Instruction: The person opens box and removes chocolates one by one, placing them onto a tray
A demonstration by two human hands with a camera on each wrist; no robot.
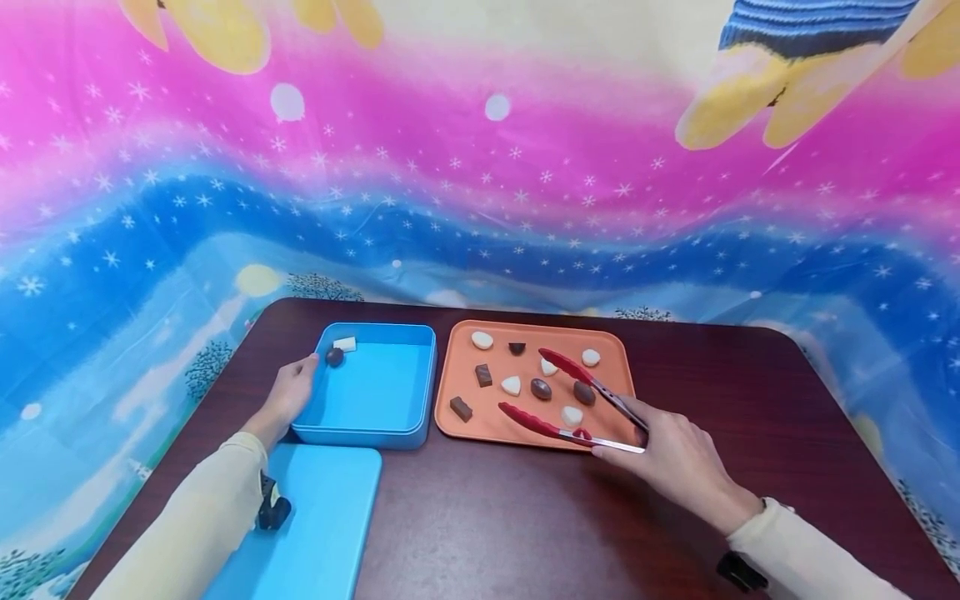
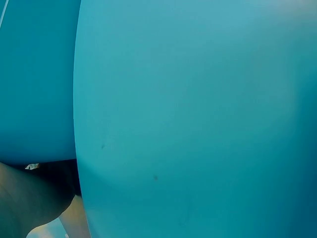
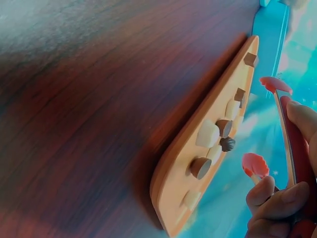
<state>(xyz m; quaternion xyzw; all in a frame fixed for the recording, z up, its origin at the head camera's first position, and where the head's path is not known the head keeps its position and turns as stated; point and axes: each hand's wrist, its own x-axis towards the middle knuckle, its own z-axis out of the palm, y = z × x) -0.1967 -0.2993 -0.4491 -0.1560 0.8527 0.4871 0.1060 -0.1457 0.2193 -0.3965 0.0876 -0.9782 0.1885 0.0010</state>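
Note:
My right hand [image 1: 678,458] grips a pair of red-tipped metal tongs [image 1: 531,419]. Their two arms are spread above an orange tray [image 1: 525,331], with no piece pinched between the tips. Brown chocolates [image 1: 541,389] and white ones [image 1: 511,385] of several shapes lie scattered on that tray. At the left side of an uncovered blue box [image 1: 375,383], my left hand [image 1: 288,392] holds its wall near the rim. Inside, by the far left corner, are a round dark chocolate [image 1: 334,357] and a white block-shaped one [image 1: 345,343]. In the left wrist view, the fingers are mostly hidden.
A flat blue lid [image 1: 322,508] lies in front of the box, under my left forearm. The box and tray stand side by side on a dark brown table [image 1: 480,517]. Behind the table hangs a colourful printed cloth [image 1: 480,167].

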